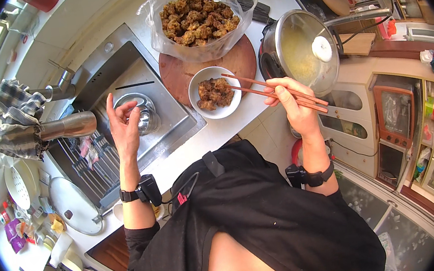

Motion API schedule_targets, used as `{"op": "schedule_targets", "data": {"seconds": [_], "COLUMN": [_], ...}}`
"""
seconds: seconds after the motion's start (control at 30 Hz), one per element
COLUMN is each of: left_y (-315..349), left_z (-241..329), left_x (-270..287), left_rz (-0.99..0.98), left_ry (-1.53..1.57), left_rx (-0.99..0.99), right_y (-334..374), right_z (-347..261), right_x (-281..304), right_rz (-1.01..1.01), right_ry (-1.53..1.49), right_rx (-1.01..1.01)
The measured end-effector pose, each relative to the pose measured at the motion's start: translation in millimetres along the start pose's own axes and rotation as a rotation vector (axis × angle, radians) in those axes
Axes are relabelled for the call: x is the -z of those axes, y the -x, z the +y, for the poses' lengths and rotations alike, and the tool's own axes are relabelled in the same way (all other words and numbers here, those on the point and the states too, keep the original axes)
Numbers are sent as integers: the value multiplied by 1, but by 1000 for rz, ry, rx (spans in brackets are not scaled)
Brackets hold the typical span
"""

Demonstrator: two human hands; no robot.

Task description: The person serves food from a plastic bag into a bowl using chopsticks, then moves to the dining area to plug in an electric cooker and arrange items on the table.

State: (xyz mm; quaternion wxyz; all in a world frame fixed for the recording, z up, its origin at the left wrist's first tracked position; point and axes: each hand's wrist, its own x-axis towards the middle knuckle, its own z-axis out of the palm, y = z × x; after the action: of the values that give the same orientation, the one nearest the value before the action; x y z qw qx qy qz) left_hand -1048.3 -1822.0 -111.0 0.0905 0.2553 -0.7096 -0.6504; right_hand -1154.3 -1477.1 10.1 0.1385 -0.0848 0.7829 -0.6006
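My right hand (295,106) grips a pair of reddish-brown chopsticks (269,88). Their tips reach over the right rim of a white bowl (215,115) and touch or nearly touch the browned fried chunks (214,93) inside. Beneath the bowl is a round wooden cutting board (173,76), and the bowl sits at its near edge. Behind it a clear plastic bag (153,22) stands opened, full of similar fried chunks (199,22). Over the sink (170,124) hovers my left hand (125,125), its index finger raised and thumb apart, holding nothing. Shiny metal bowls (146,119) lie beside it in the sink.
A lidded glass-top pan (301,56) stands right of the board, its handle pointing right. A dark chopstick (135,85) lies in the sink. Left are a faucet (64,83), a checked cloth (9,121), a drying rack (94,165) and a glass lid (74,205).
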Motion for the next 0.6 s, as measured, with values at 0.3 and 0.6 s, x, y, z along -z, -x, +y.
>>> {"op": "schedule_targets", "data": {"seconds": [0.3,0.6], "left_y": [9,19], "left_z": [-27,-17], "left_x": [-51,-126], "left_rz": [-515,-579], "left_ry": [9,371], "left_rx": [365,588], "right_y": [4,5], "right_z": [-4,-17], "right_x": [-5,-12], "right_rz": [251,251], "right_ry": [9,21], "right_rx": [114,189]}}
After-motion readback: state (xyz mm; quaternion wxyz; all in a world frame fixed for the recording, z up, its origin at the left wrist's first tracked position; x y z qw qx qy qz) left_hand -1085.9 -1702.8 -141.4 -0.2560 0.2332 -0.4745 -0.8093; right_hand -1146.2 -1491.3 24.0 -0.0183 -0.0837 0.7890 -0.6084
